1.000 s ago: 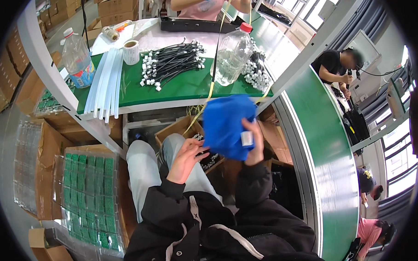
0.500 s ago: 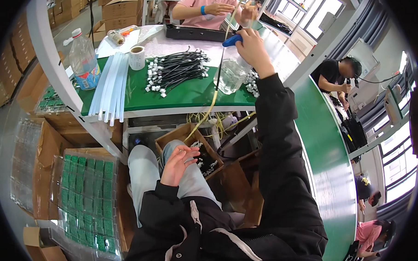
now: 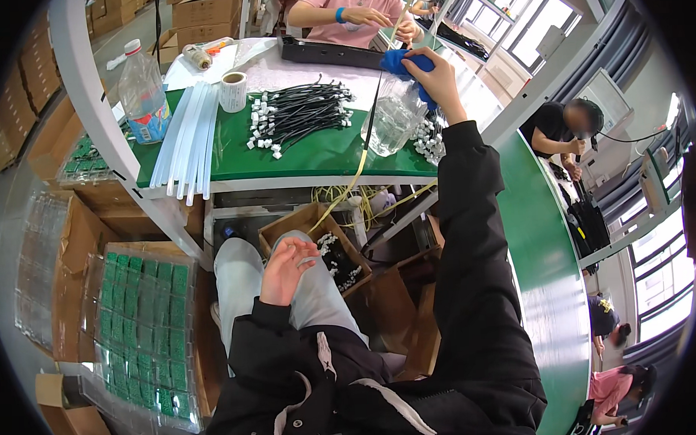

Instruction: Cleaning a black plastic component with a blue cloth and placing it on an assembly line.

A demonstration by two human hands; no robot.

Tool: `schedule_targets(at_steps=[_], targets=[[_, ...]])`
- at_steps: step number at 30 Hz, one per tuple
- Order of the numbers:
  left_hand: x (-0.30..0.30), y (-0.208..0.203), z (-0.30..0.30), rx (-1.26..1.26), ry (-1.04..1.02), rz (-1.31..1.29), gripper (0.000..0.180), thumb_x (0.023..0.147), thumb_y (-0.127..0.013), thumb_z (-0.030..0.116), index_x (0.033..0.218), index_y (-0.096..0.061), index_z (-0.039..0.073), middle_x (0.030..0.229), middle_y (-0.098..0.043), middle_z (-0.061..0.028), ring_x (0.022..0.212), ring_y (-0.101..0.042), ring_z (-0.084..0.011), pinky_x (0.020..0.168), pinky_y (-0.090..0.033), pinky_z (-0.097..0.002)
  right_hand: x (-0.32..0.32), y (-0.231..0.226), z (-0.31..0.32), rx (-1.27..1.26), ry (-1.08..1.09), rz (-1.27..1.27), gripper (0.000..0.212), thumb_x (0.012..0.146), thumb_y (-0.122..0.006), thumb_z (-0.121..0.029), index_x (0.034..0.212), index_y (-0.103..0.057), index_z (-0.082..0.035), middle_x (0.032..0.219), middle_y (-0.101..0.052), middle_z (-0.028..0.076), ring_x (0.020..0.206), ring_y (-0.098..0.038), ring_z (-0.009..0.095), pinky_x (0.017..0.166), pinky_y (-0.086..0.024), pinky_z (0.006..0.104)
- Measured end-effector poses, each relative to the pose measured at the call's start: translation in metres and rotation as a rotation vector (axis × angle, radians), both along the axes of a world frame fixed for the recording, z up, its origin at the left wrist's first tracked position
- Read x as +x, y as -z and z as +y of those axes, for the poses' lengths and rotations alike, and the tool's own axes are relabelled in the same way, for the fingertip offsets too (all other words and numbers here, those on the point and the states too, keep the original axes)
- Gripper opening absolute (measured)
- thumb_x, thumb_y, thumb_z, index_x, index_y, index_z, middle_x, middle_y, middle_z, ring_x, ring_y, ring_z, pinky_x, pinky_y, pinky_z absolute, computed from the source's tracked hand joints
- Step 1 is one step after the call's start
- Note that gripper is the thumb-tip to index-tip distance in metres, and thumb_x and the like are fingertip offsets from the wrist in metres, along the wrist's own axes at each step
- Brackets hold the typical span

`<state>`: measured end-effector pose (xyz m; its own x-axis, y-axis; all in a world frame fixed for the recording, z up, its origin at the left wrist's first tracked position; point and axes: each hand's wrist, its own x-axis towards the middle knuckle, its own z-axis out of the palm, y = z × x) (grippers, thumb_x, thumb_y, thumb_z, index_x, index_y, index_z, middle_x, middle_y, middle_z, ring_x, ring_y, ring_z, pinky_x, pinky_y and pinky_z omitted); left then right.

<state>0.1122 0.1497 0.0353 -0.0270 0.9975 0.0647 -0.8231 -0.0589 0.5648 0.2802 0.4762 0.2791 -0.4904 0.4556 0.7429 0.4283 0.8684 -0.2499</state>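
Observation:
My right hand (image 3: 437,75) is raised over the far right of the green bench and wrapped round a blue gun-shaped hand tool (image 3: 401,61). Its exact kind does not show. Close by the tool, a thin black-and-yellow cord (image 3: 366,132) runs down past the bench edge. Below that hand stands a clear plastic container (image 3: 388,124), with small white connectors (image 3: 430,142) beside it. Nothing is in my left hand (image 3: 287,269), which hovers above my lap with its fingers apart and slightly curled.
A pile of black cables with white plugs (image 3: 302,115) lies on the bench, with translucent tubes (image 3: 186,142), a label roll (image 3: 233,93) and a plastic bottle (image 3: 143,94) to its left. Across sits a co-worker (image 3: 360,18). Below are a cardboard box (image 3: 310,216) and trays of green pieces (image 3: 141,332).
The blue tool has turned in my right hand, which has moved slightly right and down. My left hand has risen a little and moved slightly left, still empty.

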Motion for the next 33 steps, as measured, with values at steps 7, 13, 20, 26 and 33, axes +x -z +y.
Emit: schedule_targets(at_steps=[7,13,20,26,33], targets=[[-0.001,-0.003,-0.002,0.005,-0.03,0.015,0.018,0.085,-0.048,0.023,0.097,-0.048,0.009,0.101,-0.054,-0.008,0.097,-0.051,-0.0204,0.084,-0.038,-0.0333,-0.004,0.007,-0.017,0.16,0.159,0.169,0.019,0.074,-0.069,-0.018,0.089,-0.066,-0.007,0.08,-0.065,0.008,0.072,-0.062,0.015,0.07,-0.047,0.0257],[0.009,-0.003,0.0,0.012,-0.01,0.049,0.018,0.086,-0.047,0.02,0.099,-0.049,0.008,0.103,-0.054,-0.009,0.097,-0.052,-0.0198,0.082,-0.04,-0.0321,0.026,0.02,-0.059,0.249,0.256,0.453,0.019,0.075,-0.07,-0.017,0.089,-0.066,-0.006,0.081,-0.065,0.007,0.071,-0.059,0.012,0.069,-0.046,0.025],[0.075,-0.018,0.037,0.041,0.19,0.222,0.039,0.089,-0.049,0.029,0.119,-0.037,0.007,0.12,-0.048,-0.014,0.109,-0.05,-0.0239,0.09,-0.04,-0.0363,0.064,0.017,-0.161,0.421,0.379,0.521,0.016,0.076,-0.07,-0.015,0.086,-0.066,-0.003,0.081,-0.065,0.007,0.078,-0.059,0.012,0.074,-0.045,0.0239],[0.118,-0.068,0.072,0.171,0.434,-0.445,0.071,0.084,-0.059,0.03,0.136,-0.016,0.007,0.124,-0.043,-0.0136,0.113,-0.046,-0.0272,0.096,-0.038,-0.0387,0.104,0.038,-0.22,0.113,0.28,1.111,0.028,0.088,-0.054,-0.019,0.107,-0.055,0.001,0.099,-0.06,0.012,0.087,-0.059,0.017,0.08,-0.049,0.0303],[0.128,-0.127,0.032,0.336,-0.454,0.493,0.084,0.067,-0.076,0.021,0.131,-0.026,0.0,0.119,-0.045,-0.0163,0.109,-0.048,-0.0224,0.093,-0.039,-0.0336,0.115,0.203,-0.212,-0.781,-0.194,1.362,0.044,0.095,-0.033,-0.035,0.121,-0.046,-0.003,0.117,-0.053,0.009,0.103,-0.053,0.023,0.091,-0.043,0.0376]])
